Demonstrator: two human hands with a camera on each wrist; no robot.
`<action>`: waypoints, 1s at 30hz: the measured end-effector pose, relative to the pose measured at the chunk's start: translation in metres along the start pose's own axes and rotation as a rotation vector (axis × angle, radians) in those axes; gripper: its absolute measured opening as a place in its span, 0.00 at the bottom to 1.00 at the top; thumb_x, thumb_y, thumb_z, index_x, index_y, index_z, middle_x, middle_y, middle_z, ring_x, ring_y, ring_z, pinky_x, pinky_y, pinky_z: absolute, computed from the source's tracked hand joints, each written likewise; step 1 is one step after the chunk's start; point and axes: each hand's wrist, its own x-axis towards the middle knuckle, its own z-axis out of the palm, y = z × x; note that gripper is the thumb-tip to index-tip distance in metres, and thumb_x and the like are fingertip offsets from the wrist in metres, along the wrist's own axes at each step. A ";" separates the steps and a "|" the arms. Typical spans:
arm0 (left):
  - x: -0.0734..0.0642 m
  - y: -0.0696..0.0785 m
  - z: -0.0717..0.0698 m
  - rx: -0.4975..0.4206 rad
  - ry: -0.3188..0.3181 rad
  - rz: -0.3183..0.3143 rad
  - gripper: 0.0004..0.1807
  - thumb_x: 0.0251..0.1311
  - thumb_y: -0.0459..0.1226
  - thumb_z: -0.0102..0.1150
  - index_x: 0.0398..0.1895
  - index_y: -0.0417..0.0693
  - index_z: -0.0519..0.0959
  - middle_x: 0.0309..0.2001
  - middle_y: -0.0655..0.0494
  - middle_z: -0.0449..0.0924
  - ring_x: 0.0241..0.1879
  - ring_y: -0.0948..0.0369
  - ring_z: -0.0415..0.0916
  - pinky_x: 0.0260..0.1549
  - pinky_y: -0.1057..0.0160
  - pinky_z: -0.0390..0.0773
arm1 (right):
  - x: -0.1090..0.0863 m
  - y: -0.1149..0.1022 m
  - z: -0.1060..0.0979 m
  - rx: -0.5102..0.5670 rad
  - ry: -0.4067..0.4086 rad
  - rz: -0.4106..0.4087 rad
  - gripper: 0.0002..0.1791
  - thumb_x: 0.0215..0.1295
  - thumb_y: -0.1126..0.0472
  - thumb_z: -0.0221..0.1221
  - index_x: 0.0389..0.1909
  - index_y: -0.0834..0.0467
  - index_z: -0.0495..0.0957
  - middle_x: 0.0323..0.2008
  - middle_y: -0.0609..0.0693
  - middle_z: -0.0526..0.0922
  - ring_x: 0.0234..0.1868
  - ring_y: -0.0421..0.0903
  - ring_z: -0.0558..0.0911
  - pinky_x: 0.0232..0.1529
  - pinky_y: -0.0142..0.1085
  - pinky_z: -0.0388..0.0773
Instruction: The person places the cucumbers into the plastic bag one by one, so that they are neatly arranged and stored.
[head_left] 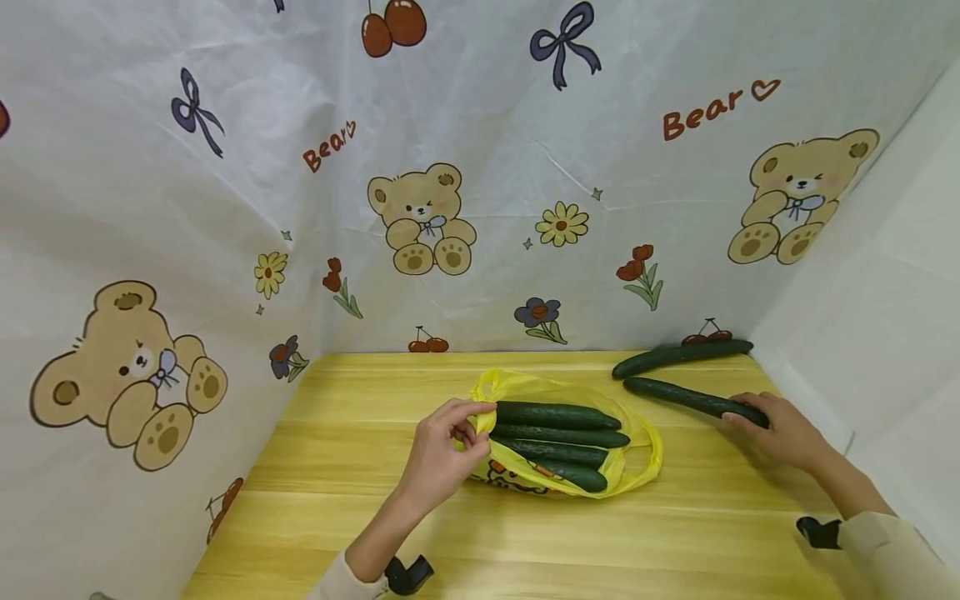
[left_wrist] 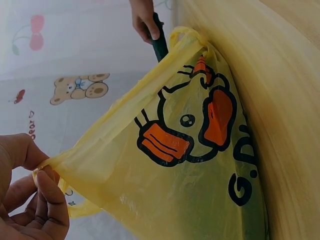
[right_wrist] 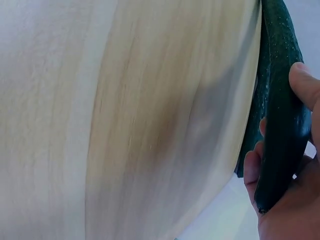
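A thin yellow plastic bag (head_left: pixel 517 383) lies on the table with its mouth facing right, and several dark green cucumbers (head_left: pixel 558 415) lie side by side in it. My left hand (head_left: pixel 446 446) pinches the bag's edge between thumb and fingers; the left wrist view shows the film stretched from those fingertips, a cartoon print (left_wrist: pixel 187 120) on its side. At the right, my right hand (head_left: pixel 780 429) grips one end of a loose cucumber (head_left: pixel 686 397), thumb on one side and fingers round the other. Another loose cucumber (head_left: pixel 682 357) lies just behind it.
The wooden table (head_left: pixel 330 500) meets a white cloth (head_left: pixel 487 308) printed with bears at the back and left. A plain white wall (head_left: pixel 885 333) borders the right side. Black wrist mounts (head_left: pixel 408 575) show near both sleeves.
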 end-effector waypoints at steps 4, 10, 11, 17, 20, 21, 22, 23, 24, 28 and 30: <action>0.001 0.000 0.000 0.004 -0.002 0.003 0.26 0.62 0.27 0.68 0.61 0.60 0.87 0.43 0.58 0.85 0.32 0.69 0.79 0.34 0.68 0.84 | -0.002 -0.004 -0.006 0.064 -0.027 0.051 0.31 0.82 0.51 0.58 0.71 0.71 0.72 0.66 0.80 0.75 0.62 0.81 0.75 0.53 0.74 0.74; 0.002 0.000 0.000 0.000 0.004 0.005 0.24 0.62 0.27 0.68 0.60 0.55 0.88 0.42 0.60 0.85 0.32 0.71 0.78 0.34 0.68 0.84 | -0.007 -0.009 -0.018 0.081 -0.008 0.058 0.28 0.81 0.52 0.58 0.70 0.68 0.74 0.65 0.76 0.76 0.59 0.72 0.79 0.51 0.64 0.79; 0.002 0.000 0.000 0.001 0.006 0.009 0.24 0.62 0.27 0.68 0.60 0.54 0.88 0.43 0.60 0.85 0.32 0.71 0.78 0.34 0.68 0.84 | -0.008 -0.010 -0.019 0.079 -0.001 0.046 0.27 0.81 0.53 0.59 0.70 0.68 0.75 0.64 0.75 0.78 0.57 0.68 0.81 0.49 0.60 0.80; 0.002 -0.001 0.000 0.003 0.011 0.014 0.25 0.62 0.28 0.69 0.60 0.60 0.87 0.43 0.60 0.85 0.31 0.71 0.78 0.33 0.68 0.84 | -0.015 -0.013 -0.023 0.067 0.037 0.008 0.24 0.78 0.55 0.63 0.66 0.65 0.79 0.61 0.71 0.82 0.52 0.15 0.66 0.42 0.31 0.75; 0.002 -0.002 0.000 0.007 0.016 0.011 0.26 0.62 0.28 0.69 0.60 0.61 0.87 0.42 0.61 0.85 0.31 0.71 0.78 0.33 0.67 0.85 | -0.017 -0.018 -0.024 0.084 0.031 0.009 0.23 0.78 0.55 0.63 0.66 0.64 0.79 0.62 0.71 0.81 0.51 0.09 0.59 0.41 0.27 0.73; 0.003 -0.002 0.000 0.009 0.017 0.008 0.26 0.62 0.28 0.69 0.60 0.61 0.87 0.42 0.61 0.84 0.31 0.71 0.78 0.34 0.67 0.85 | -0.018 -0.020 -0.024 0.092 0.027 0.008 0.23 0.78 0.55 0.63 0.66 0.63 0.79 0.63 0.71 0.80 0.51 0.09 0.59 0.41 0.27 0.72; 0.003 -0.001 -0.001 0.010 0.019 0.005 0.26 0.62 0.28 0.69 0.60 0.62 0.87 0.41 0.62 0.84 0.31 0.71 0.78 0.34 0.67 0.85 | -0.018 -0.023 -0.024 0.097 0.027 0.006 0.23 0.78 0.55 0.63 0.66 0.63 0.80 0.62 0.70 0.80 0.51 0.10 0.60 0.41 0.27 0.72; 0.003 -0.001 -0.001 0.010 0.019 0.000 0.25 0.62 0.28 0.69 0.59 0.62 0.87 0.41 0.63 0.84 0.31 0.71 0.78 0.34 0.67 0.85 | -0.018 -0.025 -0.024 0.102 0.027 0.003 0.22 0.78 0.55 0.63 0.66 0.63 0.80 0.62 0.70 0.80 0.51 0.10 0.61 0.41 0.26 0.72; 0.003 -0.001 -0.001 0.010 0.018 -0.005 0.25 0.62 0.28 0.69 0.59 0.63 0.87 0.41 0.63 0.84 0.31 0.71 0.78 0.34 0.67 0.85 | -0.018 -0.027 -0.024 0.102 0.029 0.002 0.22 0.78 0.55 0.63 0.66 0.62 0.80 0.62 0.69 0.81 0.51 0.11 0.61 0.41 0.26 0.72; 0.003 -0.001 0.000 0.010 0.015 -0.012 0.25 0.62 0.29 0.69 0.59 0.63 0.87 0.40 0.65 0.83 0.31 0.71 0.78 0.34 0.68 0.84 | -0.018 -0.036 -0.024 0.113 0.026 -0.004 0.22 0.78 0.55 0.63 0.66 0.61 0.80 0.64 0.69 0.80 0.53 0.11 0.60 0.43 0.25 0.71; 0.003 -0.002 0.000 0.010 0.014 -0.004 0.25 0.62 0.28 0.68 0.59 0.61 0.87 0.40 0.64 0.83 0.31 0.71 0.78 0.34 0.68 0.84 | -0.018 -0.041 -0.024 0.119 0.019 -0.004 0.22 0.78 0.55 0.63 0.67 0.60 0.80 0.65 0.69 0.79 0.54 0.10 0.59 0.44 0.25 0.71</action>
